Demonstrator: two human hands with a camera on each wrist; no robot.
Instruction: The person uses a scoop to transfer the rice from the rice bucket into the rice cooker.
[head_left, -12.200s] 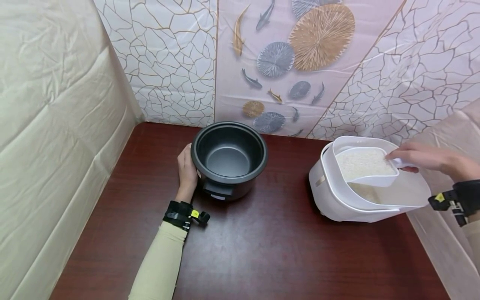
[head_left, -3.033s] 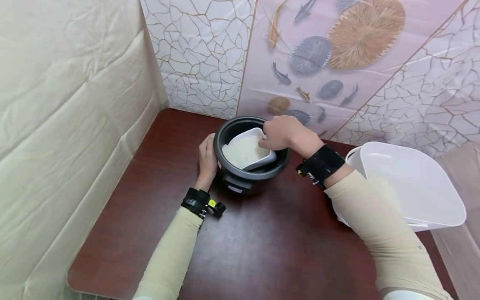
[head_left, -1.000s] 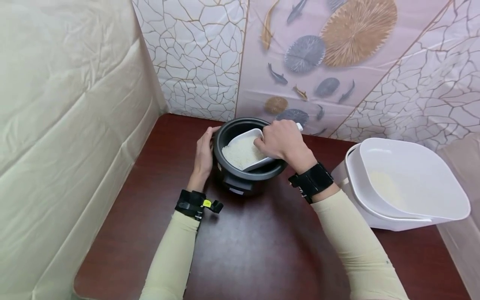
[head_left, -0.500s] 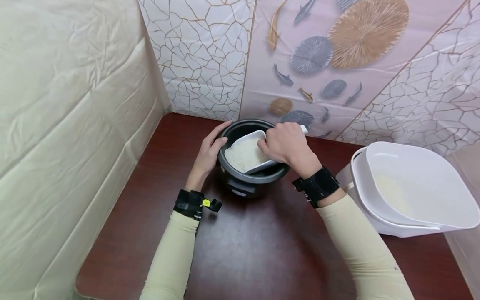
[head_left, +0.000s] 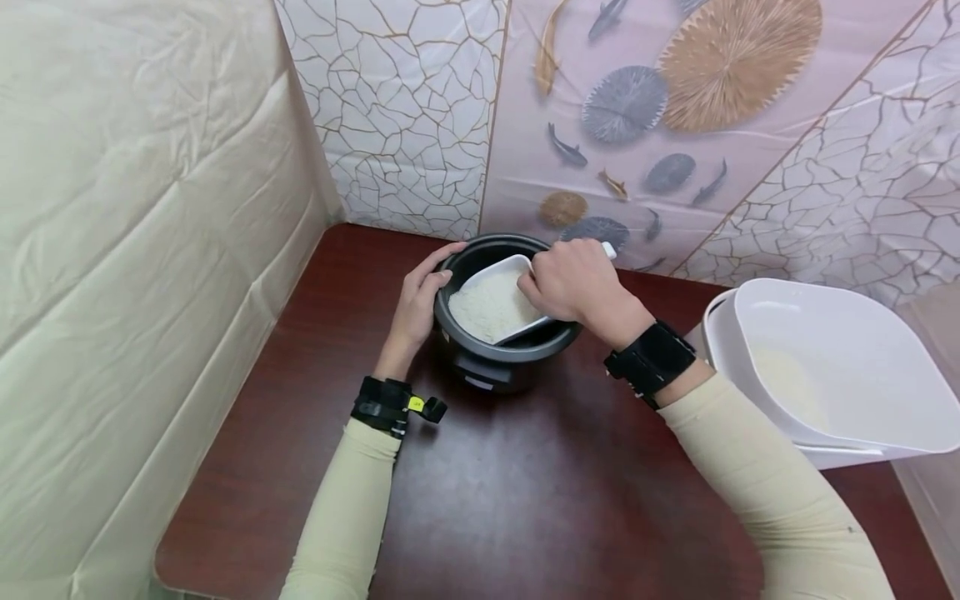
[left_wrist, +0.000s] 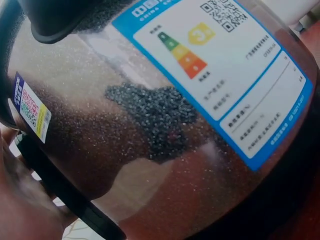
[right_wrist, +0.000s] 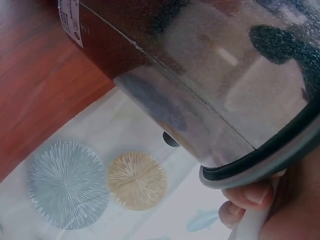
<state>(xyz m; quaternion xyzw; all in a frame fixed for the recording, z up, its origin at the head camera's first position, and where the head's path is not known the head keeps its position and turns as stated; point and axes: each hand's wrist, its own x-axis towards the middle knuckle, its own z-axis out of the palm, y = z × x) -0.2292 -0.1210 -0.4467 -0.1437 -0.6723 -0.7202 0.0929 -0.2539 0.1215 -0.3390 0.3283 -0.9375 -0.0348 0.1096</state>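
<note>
A black rice cooker [head_left: 487, 371] without a lid stands on the table near the back wall. My left hand [head_left: 416, 304] holds its left side, thumb at the rim and fingers along the outer wall. Inside the pot is a white scoop [head_left: 610, 249] heaped with rice [head_left: 486, 310], tilted with its mouth to the left. My right hand [head_left: 579, 283] grips the scoop's handle over the pot's right rim; only the handle's end shows beyond the fist. In the left wrist view, a blue-edged energy label [left_wrist: 220, 80] is on the cooker's glossy side.
A white rice bin [head_left: 847, 358] stands at the table's right, with some rice at its bottom; the right forearm passes in front of it. A patterned cloth wall [head_left: 408, 125] rises right behind the cooker. A pale wall [head_left: 187, 250] borders the table's left.
The filled scoop has moved left from the rice bin into the cooker. It stays there over the last seconds, while my left hand has brought its thumb up to the rim.
</note>
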